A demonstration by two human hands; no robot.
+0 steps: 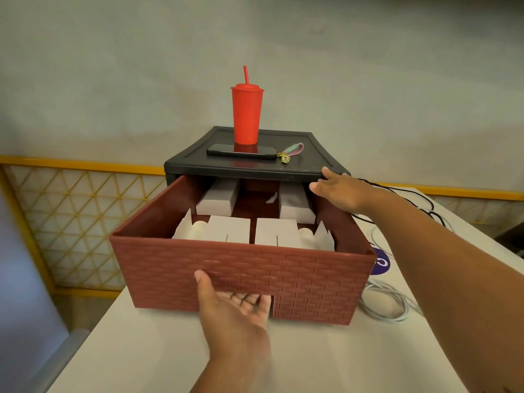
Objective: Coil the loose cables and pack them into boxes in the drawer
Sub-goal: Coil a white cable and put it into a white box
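Hooking up into the notch at the foot of the drawer [241,268], the left hand [232,310] lies palm up with its fingers curled under the edge and its thumb pressed on the woven front. The drawer stands pulled well out of the black cabinet [198,163].

It holds four white cardboard boxes. The left back box [217,198] looks closed, and the left front box [229,229] stands open with its flaps up. The right front box [273,231] is open too, and the right back box [293,204] is closed. No cable shows in any of them. These boxes look light and thin, so they would likely crush or slide if pushed hard.

The right hand [340,191] rests with fingers straight on the cabinet's right front corner, holding nothing.

Both cables lie on the table [141,350] right of the drawer. The white cable [392,307] sits near in loose loops, and the black cable [425,204] trails farther back. They look light, limp and springy, so I would pinch them near a plug and wind from there.
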